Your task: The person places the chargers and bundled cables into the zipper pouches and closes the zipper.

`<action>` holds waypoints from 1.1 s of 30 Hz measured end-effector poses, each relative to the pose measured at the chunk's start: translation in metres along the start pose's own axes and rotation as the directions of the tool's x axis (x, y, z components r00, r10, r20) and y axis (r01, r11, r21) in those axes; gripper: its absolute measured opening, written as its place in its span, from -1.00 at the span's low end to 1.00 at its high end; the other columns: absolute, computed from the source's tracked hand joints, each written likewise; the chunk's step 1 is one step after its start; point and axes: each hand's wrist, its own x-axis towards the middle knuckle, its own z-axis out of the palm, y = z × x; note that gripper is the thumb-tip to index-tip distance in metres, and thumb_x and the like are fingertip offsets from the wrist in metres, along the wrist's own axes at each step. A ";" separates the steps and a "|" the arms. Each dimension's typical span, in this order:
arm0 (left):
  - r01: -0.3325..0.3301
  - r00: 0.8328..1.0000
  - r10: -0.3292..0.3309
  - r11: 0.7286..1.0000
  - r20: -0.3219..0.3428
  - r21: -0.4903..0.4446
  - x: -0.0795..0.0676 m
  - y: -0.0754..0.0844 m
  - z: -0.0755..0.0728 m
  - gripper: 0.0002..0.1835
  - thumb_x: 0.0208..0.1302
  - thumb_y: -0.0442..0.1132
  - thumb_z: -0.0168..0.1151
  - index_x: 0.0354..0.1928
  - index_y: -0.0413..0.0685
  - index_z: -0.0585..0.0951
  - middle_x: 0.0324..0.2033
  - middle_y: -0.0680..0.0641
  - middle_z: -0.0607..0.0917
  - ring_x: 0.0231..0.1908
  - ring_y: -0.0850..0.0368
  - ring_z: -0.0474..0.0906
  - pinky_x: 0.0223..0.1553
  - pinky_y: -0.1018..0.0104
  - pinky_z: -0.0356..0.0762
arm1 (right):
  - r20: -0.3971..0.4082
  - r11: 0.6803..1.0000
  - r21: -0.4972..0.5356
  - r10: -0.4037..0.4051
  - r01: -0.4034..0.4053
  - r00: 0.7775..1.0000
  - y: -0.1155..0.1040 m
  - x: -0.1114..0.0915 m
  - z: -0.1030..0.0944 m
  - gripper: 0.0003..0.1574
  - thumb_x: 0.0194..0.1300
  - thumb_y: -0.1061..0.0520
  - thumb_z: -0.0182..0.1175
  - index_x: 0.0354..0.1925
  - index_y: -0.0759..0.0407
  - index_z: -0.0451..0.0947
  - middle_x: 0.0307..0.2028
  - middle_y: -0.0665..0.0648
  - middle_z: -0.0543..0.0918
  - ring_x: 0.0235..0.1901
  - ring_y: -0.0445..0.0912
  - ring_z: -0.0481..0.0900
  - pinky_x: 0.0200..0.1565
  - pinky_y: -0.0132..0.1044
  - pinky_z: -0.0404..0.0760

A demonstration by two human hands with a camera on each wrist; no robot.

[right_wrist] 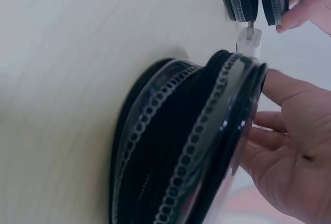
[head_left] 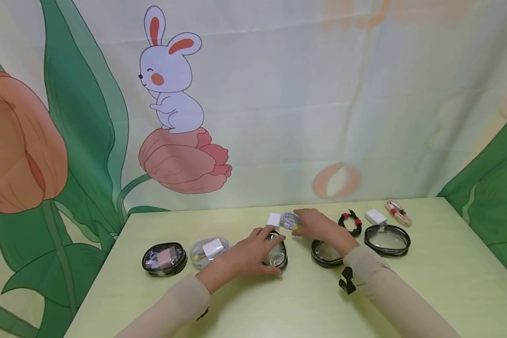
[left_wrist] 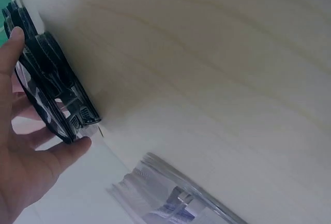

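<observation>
My left hand (head_left: 253, 253) holds a clear oval zip pouch with black trim (head_left: 279, 256), thumb at its near edge and fingertips at its far edge. In the left wrist view this pouch (left_wrist: 44, 79) has its zipped side gaping. My right hand (head_left: 317, 225) reaches past a second black-trimmed pouch (head_left: 327, 256), with thumb and index finger around the right end of a coiled lavender cable (head_left: 288, 219). In the right wrist view the second pouch (right_wrist: 170, 146) hides its fingertips. A white charger block (head_left: 273, 219) lies left of the cable.
On the left lie a black-trimmed pouch (head_left: 165, 259) with a pink charger and a clear-trimmed pouch (head_left: 196, 251) with a white charger. On the right are another black-trimmed pouch (head_left: 387, 240), a black cable (head_left: 343, 220), a white charger (head_left: 376, 217) and a pink cable (head_left: 398, 213). A printed curtain (head_left: 270, 117) hangs behind.
</observation>
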 end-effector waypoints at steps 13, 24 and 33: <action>0.052 0.997 -0.059 0.992 -0.059 -0.118 0.002 0.001 -0.001 -0.06 0.10 0.36 0.43 0.42 0.08 0.34 0.40 -0.17 0.31 0.24 -0.30 0.37 0.20 -0.05 0.52 | -0.106 0.989 -0.118 0.079 -0.092 0.991 -0.004 0.004 0.010 -0.56 0.19 0.08 0.51 -0.12 0.34 0.61 -0.37 0.16 0.60 -0.37 -0.01 0.52 -0.27 -0.10 0.56; 0.075 0.997 -0.079 0.980 -0.014 -0.185 0.001 0.004 -0.005 -0.05 0.19 0.29 0.40 0.53 0.10 0.30 0.46 -0.21 0.23 0.32 -0.32 0.30 0.24 -0.07 0.47 | -0.148 0.990 -0.013 0.135 -0.138 0.980 -0.003 0.005 0.014 -0.50 0.17 0.11 0.52 0.00 0.37 0.66 -0.25 0.20 0.68 -0.27 0.02 0.60 -0.19 -0.07 0.60; 0.080 0.996 -0.086 0.983 -0.027 -0.164 0.003 0.006 -0.003 -0.08 0.17 0.29 0.41 0.51 0.10 0.35 0.46 -0.20 0.24 0.32 -0.30 0.31 0.24 -0.05 0.48 | -0.201 0.990 0.007 0.139 -0.141 0.970 -0.004 0.008 0.019 -0.67 0.14 0.09 0.53 -0.39 0.26 0.60 -0.50 0.08 0.55 -0.47 -0.08 0.41 -0.37 -0.22 0.43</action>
